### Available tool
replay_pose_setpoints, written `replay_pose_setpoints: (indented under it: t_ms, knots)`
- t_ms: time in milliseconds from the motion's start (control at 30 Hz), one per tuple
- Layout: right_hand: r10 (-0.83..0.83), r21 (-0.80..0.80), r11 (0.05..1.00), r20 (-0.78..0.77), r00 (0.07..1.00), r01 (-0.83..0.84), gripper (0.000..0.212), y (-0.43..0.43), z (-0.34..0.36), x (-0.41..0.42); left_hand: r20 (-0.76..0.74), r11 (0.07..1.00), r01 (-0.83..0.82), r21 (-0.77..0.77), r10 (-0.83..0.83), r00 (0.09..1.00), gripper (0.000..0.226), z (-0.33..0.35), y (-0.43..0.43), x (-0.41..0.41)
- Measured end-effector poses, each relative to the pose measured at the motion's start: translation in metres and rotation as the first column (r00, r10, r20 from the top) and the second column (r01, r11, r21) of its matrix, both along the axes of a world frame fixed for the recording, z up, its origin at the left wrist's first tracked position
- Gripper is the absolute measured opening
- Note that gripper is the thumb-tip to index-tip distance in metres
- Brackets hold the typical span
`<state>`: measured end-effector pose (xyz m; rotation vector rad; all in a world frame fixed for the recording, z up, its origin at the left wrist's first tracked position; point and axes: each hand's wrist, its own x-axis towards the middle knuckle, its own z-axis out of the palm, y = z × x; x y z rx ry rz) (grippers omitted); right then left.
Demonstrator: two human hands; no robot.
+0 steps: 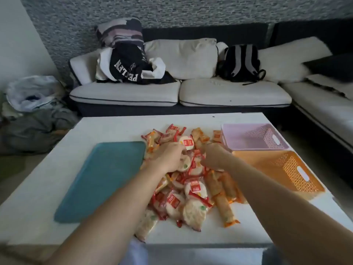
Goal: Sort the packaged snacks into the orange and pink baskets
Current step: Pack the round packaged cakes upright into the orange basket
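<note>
Snacks [191,180] lie heaped on the worktop [47,188] just left of the orange basket [282,169], both my hands buried in them: right hand [215,159] nearer that basket, left hand [168,158] farther, grips unclear.

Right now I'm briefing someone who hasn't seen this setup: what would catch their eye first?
The heap of red and orange snack packets mid-table, with the left hand and right hand dug into it. Next, the pink basket and orange basket to its right, both looking empty, and a teal tray to its left.
</note>
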<state>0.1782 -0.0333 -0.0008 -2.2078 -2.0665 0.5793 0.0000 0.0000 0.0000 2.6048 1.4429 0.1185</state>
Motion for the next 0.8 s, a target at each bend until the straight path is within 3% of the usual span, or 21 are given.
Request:
replay_pose_setpoints:
  t_ms: [67, 133, 200, 267, 367, 533, 600, 700, 800]
  knots:
    - [-0.123, -0.006, 0.992, -0.037, 0.992, 0.122, 0.048, 0.005, -0.023, -0.004, 0.045, 1.000, -0.010, -0.023, 0.011, 0.999, 0.005, -0.020, 0.001, 0.000]
    - [-0.249, -0.064, 0.967, -0.043, 0.968, 0.246, 0.066, 0.003, -0.046, -0.012, 0.062, 0.997, -0.060, -0.055, 0.063, 0.996, 0.015, -0.041, -0.006, -0.003]
    - [-0.291, -0.059, 0.955, 0.001, 0.957, 0.291, 0.083, 0.006, -0.065, -0.016, 0.097, 0.981, -0.126, -0.150, 0.141, 0.985, 0.029, -0.055, -0.011, -0.003]
    - [-0.333, 0.005, 0.943, -0.003, 0.943, 0.333, 0.086, 0.010, -0.074, -0.014, 0.068, 0.954, -0.150, -0.261, 0.173, 0.983, 0.054, -0.061, -0.013, 0.001]
    - [-0.387, -0.002, 0.920, -0.176, 0.905, 0.393, 0.087, 0.012, -0.076, -0.009, -0.044, 0.927, -0.192, -0.322, 0.188, 0.981, 0.086, -0.063, -0.011, 0.014]
    - [-0.375, 0.077, 0.878, -0.503, 0.779, 0.473, 0.032, 0.009, -0.056, 0.007, -0.194, 0.911, -0.260, -0.321, 0.205, 0.959, 0.093, -0.061, -0.019, 0.036]
    - [-0.344, 0.123, 0.856, -0.589, 0.731, 0.502, 0.023, 0.005, -0.046, 0.013, -0.199, 0.888, -0.264, -0.377, 0.201, 0.959, 0.087, -0.060, -0.020, 0.040]
    - [-0.335, 0.067, 0.849, -0.700, 0.631, 0.524, 0.025, -0.003, -0.040, 0.022, -0.092, 0.839, -0.249, -0.484, 0.235, 0.968, 0.078, -0.060, -0.016, 0.036]
    - [-0.329, -0.018, 0.849, -0.800, 0.502, 0.528, 0.024, -0.010, -0.039, 0.026, 0.147, 0.811, -0.176, -0.558, 0.306, 0.941, 0.061, -0.055, -0.009, 0.024]
